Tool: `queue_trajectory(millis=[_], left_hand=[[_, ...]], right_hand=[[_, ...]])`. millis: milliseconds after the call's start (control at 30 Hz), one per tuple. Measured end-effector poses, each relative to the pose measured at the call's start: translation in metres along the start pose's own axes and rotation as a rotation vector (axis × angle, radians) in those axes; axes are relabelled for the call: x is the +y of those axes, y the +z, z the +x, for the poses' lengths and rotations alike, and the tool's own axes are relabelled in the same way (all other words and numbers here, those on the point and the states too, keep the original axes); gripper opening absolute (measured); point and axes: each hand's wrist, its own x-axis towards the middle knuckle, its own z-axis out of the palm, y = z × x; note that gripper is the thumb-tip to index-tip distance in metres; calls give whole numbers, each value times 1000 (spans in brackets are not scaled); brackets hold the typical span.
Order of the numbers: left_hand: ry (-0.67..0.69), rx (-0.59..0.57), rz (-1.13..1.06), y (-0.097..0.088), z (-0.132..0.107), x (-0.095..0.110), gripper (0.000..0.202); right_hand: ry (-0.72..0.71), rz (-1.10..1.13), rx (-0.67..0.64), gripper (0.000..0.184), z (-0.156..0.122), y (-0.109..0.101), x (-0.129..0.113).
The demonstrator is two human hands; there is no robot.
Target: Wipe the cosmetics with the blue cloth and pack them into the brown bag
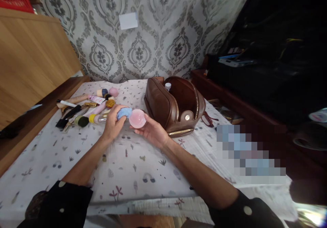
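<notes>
My left hand (113, 119) is closed on a crumpled light-blue cloth (124, 113), pinched between thumb and fingers. Just to its right, my right hand (153, 131) grips a round pink jar (137, 118) by its side, its flat face turned up toward me. The cloth is at the jar's left edge; whether they touch I cannot tell. Behind and right of my right hand stands a brown leather toiletry bag (163, 102), unzipped, with a white-capped bottle (168, 86) showing inside. Left of my left hand lies a yellow-capped bottle (98, 118).
Several cosmetics lie heaped at the left, among them a black tube (71, 114), a dark-lidded green jar (81, 120) and a pink sponge (113, 92). A patterned white cloth (122, 173) covers the table. Dark-red glasses (208, 119) lie right of the bag. A wooden panel (33, 47) rises at left.
</notes>
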Motion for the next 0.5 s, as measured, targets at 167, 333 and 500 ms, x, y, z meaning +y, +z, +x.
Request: queue_trajectory(millis=[167, 333, 500], left_hand=[[-16, 8, 17, 0, 1, 2, 29], [23, 2, 16, -1, 2, 2, 33], [38, 1, -16, -2, 2, 3, 34]], right_hand=[[-28, -47, -17, 31, 0, 0, 1], [-68, -94, -25, 37, -1, -1, 3], [-169, -201, -57, 38, -4, 4, 4]])
